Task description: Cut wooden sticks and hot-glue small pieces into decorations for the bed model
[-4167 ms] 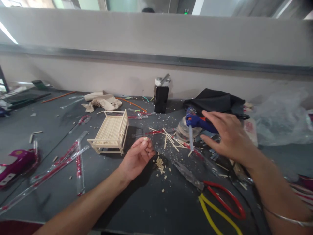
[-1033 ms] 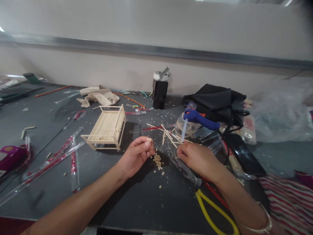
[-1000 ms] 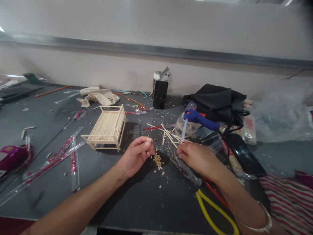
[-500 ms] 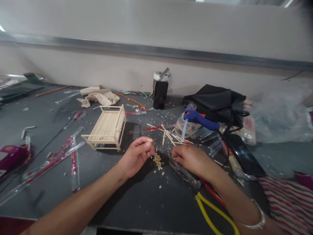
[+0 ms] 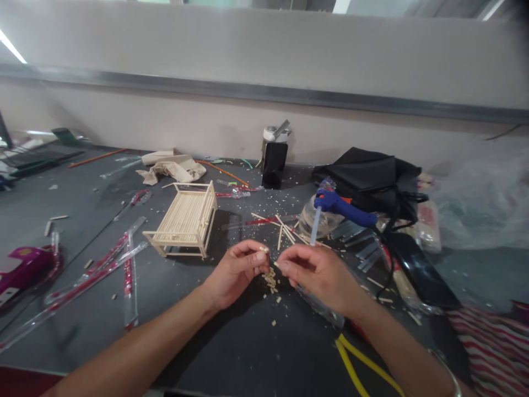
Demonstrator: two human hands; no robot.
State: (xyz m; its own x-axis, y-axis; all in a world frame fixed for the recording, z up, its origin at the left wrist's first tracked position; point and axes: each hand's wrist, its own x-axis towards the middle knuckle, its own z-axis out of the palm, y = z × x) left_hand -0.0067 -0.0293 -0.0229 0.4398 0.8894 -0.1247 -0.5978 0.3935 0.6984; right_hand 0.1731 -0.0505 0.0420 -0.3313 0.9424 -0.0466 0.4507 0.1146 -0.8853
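My left hand [image 5: 235, 270] is pinched on a tiny pale wooden bit [image 5: 262, 250] held at its fingertips. My right hand [image 5: 318, 273] has come close beside it, fingers curled in a pinch just right of that bit; what it holds is too small to make out. Under both hands lies a small heap of cut wooden bits [image 5: 270, 280] on the dark table [image 5: 231, 342]. A small bed frame of thin sticks [image 5: 187, 219] stands to the left. A blue glue gun [image 5: 341, 207] rests behind my right hand, with loose sticks [image 5: 285, 229] beside it.
A black bottle [image 5: 273, 160] stands by the wall. A black bag [image 5: 372, 176] and clear plastic [image 5: 479, 198] lie at the right. Yellow-handled cutters [image 5: 363, 369] lie near the front edge. Clear wrappers with red print [image 5: 103, 270] and a crumpled cloth [image 5: 171, 168] are at the left.
My right hand left the glue gun, came down to the table, then slid left until it nearly meets my left hand. My left hand kept its pinch on the bit.
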